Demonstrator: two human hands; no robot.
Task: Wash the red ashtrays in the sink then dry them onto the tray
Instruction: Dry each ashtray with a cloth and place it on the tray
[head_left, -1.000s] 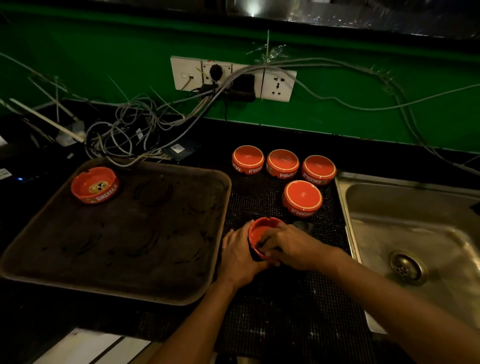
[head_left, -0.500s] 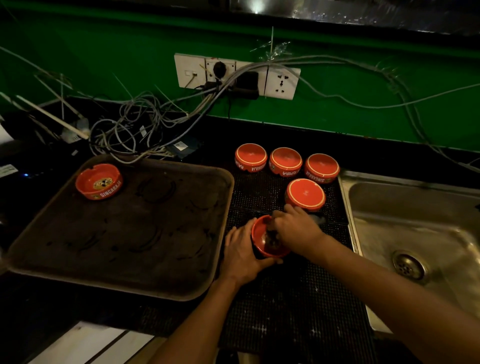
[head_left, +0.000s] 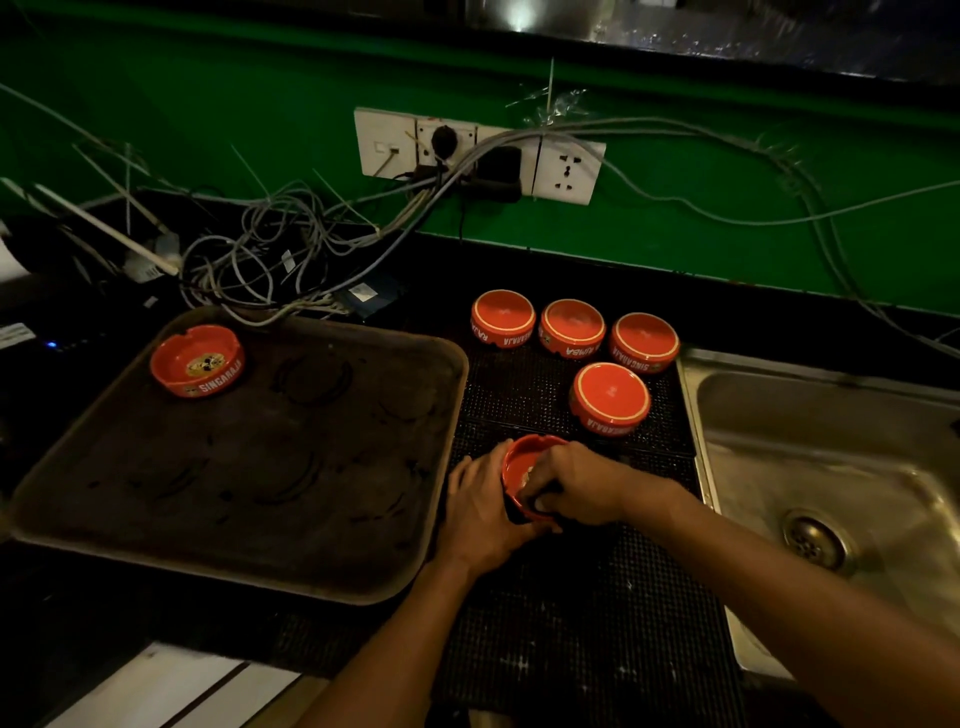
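On the black mat in front of me, my left hand (head_left: 483, 514) grips a red ashtray (head_left: 519, 462) from its left side and tilts it toward me. My right hand (head_left: 582, 483) reaches into its bowl with curled fingers that press a small dark cloth (head_left: 537, 512) against the inside. Several more red ashtrays stand upside down on the mat behind, the nearest (head_left: 610, 397) just beyond my hands. One red ashtray (head_left: 197, 361) sits upright in the far left corner of the brown tray (head_left: 260, 467). The steel sink (head_left: 831, 457) lies to the right.
A black dotted mat (head_left: 571, 623) covers the counter between tray and sink. A tangle of grey cables (head_left: 260, 260) lies behind the tray below wall sockets (head_left: 478, 156) on the green wall. The sink drain (head_left: 813, 538) is at the right.
My right hand has shifted around inside the held ashtray, moving to its far rim and back toward its near side. The left hand keeps its hold, and the other ashtrays have not moved.
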